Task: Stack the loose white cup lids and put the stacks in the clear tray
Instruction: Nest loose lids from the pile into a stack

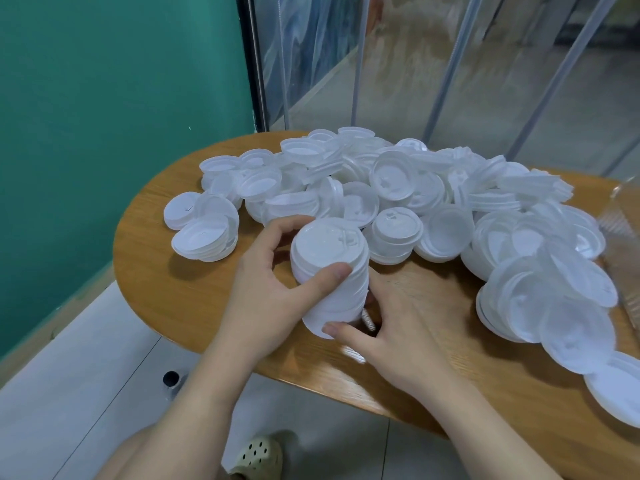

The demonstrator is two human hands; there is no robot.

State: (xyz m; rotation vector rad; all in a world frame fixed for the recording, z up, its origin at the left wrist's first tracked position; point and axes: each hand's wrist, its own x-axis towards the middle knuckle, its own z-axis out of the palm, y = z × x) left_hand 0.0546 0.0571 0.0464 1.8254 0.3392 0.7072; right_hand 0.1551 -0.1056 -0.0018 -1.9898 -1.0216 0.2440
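Note:
A tall stack of white cup lids leans toward me near the front of the wooden table. My left hand wraps its upper part, thumb across the front. My right hand grips its lower end from the right. A wide heap of loose white lids covers the table behind and to the right. The clear tray shows only as a transparent edge at the far right.
A small pile of lids lies at the table's left end. More lids spread toward the right front edge. A green wall stands left. Pale floor and a foot in a beige clog are below.

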